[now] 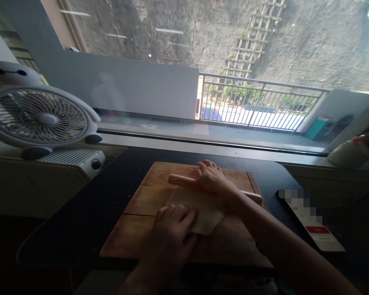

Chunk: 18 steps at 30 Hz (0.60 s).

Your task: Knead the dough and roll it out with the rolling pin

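Observation:
A thin, pale sheet of dough (206,215) with an uneven edge lies flat on a wooden board (135,231). Across its far edge rests a wooden rolling pin (181,180), slightly slanted. My right hand (212,176) is over the middle of the pin, its fingers curled round the far side. The pin's two ends show on either side of that hand and forearm. My left hand (174,227) is at the dough's near left edge, with thumb and forefinger closed on it. The right forearm hides part of the dough's right side.
The board lies on a black table (80,225). To the right is a long printed card or packet (318,229), partly blurred out. A white fan (46,119) stands at the left on a low unit by the window. A white pot (346,153) sits on the right sill.

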Motion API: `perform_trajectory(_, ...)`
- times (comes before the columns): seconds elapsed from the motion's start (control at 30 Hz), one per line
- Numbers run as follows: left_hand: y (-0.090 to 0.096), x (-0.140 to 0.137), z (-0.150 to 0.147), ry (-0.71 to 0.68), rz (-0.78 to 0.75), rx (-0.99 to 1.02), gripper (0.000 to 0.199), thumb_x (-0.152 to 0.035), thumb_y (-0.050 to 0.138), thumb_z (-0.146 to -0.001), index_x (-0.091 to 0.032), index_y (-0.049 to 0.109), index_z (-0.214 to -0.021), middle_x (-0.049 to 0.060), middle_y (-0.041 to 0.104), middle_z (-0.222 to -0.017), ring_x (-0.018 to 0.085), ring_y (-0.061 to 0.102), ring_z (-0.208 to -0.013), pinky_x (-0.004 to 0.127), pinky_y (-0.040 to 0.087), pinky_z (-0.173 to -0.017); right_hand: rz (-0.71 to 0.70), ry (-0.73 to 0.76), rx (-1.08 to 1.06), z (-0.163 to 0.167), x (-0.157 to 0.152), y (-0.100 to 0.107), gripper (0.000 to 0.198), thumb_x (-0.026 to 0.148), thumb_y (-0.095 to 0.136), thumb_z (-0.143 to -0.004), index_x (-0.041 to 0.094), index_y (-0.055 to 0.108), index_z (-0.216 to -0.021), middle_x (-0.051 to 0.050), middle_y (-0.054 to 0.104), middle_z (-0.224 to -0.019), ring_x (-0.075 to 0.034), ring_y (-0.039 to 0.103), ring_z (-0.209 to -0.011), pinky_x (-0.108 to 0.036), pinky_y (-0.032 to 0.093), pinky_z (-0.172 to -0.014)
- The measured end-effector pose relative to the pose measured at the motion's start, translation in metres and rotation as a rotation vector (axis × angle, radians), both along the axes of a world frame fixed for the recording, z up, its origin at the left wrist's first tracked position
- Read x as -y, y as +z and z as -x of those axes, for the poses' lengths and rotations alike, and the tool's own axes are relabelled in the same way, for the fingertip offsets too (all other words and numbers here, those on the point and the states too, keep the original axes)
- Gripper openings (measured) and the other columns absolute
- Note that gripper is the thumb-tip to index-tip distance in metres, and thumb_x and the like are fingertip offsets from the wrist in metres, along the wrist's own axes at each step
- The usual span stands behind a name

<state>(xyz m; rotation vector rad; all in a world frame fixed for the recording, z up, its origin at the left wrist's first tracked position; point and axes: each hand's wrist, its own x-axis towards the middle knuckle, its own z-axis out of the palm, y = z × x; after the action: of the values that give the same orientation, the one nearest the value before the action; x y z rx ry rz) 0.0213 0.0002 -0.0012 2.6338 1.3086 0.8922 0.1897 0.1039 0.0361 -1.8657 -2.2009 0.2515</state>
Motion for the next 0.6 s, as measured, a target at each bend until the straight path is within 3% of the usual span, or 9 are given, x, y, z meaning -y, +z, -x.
perform_trajectory(0.1, -0.003, 0.0, 0.0, -0.028, -0.013, -0.003, 0.029, -0.025, 0.053, -0.081, -0.021, 0.061, -0.109, 0.006, 0.053, -0.084, 0.022, 0.046, -0.082, 0.042, 0.037, -0.078, -0.095, 0.146, 0.0, 0.005, 0.023, -0.005, 0.041, 0.038, 0.021, -0.096, 0.026, 0.051, -0.121, -0.006, 0.044, -0.133, -0.023, 0.03, -0.129, -0.042, 0.024, -0.103)
perform_trajectory(0.2, -0.005, 0.0, 0.001, -0.037, -0.037, 0.021, 0.029, -0.025, 0.052, -0.082, -0.022, 0.062, -0.108, 0.006, 0.053, -0.085, 0.022, 0.046, -0.083, 0.043, 0.036, -0.081, -0.153, 0.073, 0.036, 0.004, 0.011, -0.006, 0.04, 0.039, 0.023, -0.096, 0.025, 0.052, -0.12, -0.007, 0.042, -0.135, -0.024, 0.024, -0.131, -0.043, 0.02, -0.105)
perform_trajectory(0.33, -0.004, 0.001, 0.003, -0.05, -0.008, 0.008, 0.034, -0.02, 0.053, -0.081, -0.021, 0.06, -0.114, 0.006, 0.054, -0.089, 0.023, 0.046, -0.086, 0.043, 0.036, -0.082, -0.107, -0.076, 0.034, 0.0, -0.017, -0.002, 0.038, 0.038, 0.029, -0.095, 0.02, 0.053, -0.119, -0.011, 0.044, -0.131, -0.025, 0.031, -0.126, -0.044, 0.025, -0.101)
perform_trajectory(0.43, -0.002, 0.002, 0.004, -0.053, 0.029, -0.003, 0.032, -0.021, 0.053, -0.083, -0.023, 0.06, -0.113, 0.006, 0.054, -0.089, 0.021, 0.046, -0.085, 0.042, 0.035, -0.081, -0.088, 0.06, -0.011, 0.003, 0.0, -0.004, 0.041, 0.041, 0.024, -0.096, 0.023, 0.053, -0.118, -0.008, 0.049, -0.126, -0.023, 0.035, -0.123, -0.04, 0.029, -0.099)
perform_trajectory(0.5, -0.001, 0.003, 0.004, -0.054, 0.03, 0.003, 0.029, -0.022, 0.052, -0.084, -0.023, 0.061, -0.111, 0.005, 0.054, -0.088, 0.021, 0.046, -0.084, 0.041, 0.035, -0.08, -0.126, 0.147, -0.019, 0.005, 0.011, -0.006, 0.043, 0.045, 0.022, -0.096, 0.026, 0.051, -0.121, -0.006, 0.047, -0.129, -0.022, 0.03, -0.127, -0.04, 0.025, -0.102)
perform_trajectory(0.6, -0.001, 0.002, 0.003, -0.063, 0.011, 0.016, 0.03, -0.022, 0.053, -0.083, -0.022, 0.061, -0.112, 0.005, 0.055, -0.088, 0.021, 0.046, -0.085, 0.043, 0.035, -0.082, -0.127, 0.073, -0.009, 0.001, -0.002, -0.005, 0.045, 0.049, 0.024, -0.095, 0.025, 0.048, -0.125, -0.007, 0.044, -0.132, -0.024, 0.025, -0.13, -0.043, 0.021, -0.104)
